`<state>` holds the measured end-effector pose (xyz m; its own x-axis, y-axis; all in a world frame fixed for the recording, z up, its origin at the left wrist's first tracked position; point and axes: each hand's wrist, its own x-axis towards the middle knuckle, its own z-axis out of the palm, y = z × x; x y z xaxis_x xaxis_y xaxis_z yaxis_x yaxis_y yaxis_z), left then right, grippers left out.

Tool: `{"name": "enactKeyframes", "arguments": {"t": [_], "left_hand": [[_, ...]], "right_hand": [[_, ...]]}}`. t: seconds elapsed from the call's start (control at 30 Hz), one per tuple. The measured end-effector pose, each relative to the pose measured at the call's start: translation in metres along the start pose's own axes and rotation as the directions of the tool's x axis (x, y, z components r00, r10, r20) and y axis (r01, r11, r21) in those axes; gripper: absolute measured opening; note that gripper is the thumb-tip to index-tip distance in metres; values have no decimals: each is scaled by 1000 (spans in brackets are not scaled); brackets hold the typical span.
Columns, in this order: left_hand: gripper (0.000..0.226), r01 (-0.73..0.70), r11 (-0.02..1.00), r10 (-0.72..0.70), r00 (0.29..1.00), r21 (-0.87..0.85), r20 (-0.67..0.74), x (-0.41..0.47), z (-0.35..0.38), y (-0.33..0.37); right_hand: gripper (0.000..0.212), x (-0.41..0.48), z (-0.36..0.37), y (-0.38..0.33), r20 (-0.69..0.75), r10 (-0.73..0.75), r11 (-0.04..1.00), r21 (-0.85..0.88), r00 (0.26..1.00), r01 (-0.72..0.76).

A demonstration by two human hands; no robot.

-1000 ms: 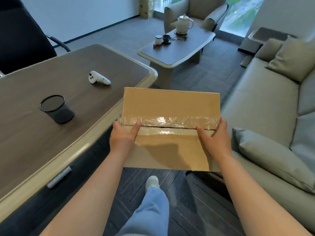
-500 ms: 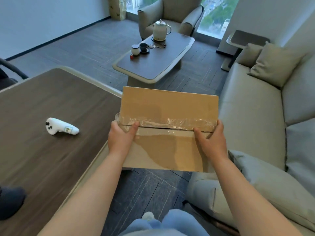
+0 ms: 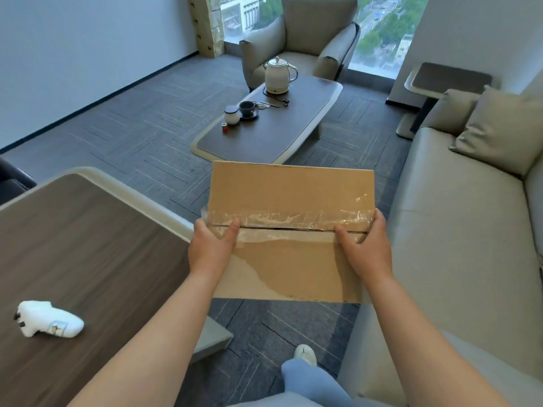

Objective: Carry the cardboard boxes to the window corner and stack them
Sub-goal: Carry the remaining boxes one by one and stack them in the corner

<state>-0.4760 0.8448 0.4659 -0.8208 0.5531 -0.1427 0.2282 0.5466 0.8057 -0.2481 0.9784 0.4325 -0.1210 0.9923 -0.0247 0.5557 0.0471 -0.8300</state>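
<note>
I hold a brown cardboard box (image 3: pixel 291 195) in front of me, its top seam covered with clear tape. My left hand (image 3: pixel 210 248) grips its left side with the thumb on top. On the opposite side my right hand (image 3: pixel 365 245) grips it the same way. Far ahead, a stack of cardboard boxes (image 3: pixel 207 24) stands in the corner by the window (image 3: pixel 249 10).
A wooden desk (image 3: pixel 88 245) with a white controller (image 3: pixel 48 320) is on my left. A grey sofa (image 3: pixel 458 230) runs along the right. Ahead stands a coffee table (image 3: pixel 273 133) with a kettle (image 3: pixel 277 73) and cups, and behind it an armchair (image 3: pixel 299 39). Carpeted floor (image 3: pixel 141 127) lies left of the coffee table.
I have walked forward with the box. The desk and controller slid back to my left, the black cup left the view, and the coffee table, armchair and corner stack came closer.
</note>
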Motion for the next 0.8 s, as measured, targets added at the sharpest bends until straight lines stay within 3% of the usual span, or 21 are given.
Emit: {"name": "enactKeyframes", "arguments": {"t": [0.37,0.8], "left_hand": [[57,53,998,-56,996,-44,-72,108,79,68],[58,153,987,-160,978,-56,-131,292,115,102]], "right_hand": [[91,162,6,-21,69,-42,999,-15,997,43],[90,341,108,-91,184,-72,990,-104,980,93]]}}
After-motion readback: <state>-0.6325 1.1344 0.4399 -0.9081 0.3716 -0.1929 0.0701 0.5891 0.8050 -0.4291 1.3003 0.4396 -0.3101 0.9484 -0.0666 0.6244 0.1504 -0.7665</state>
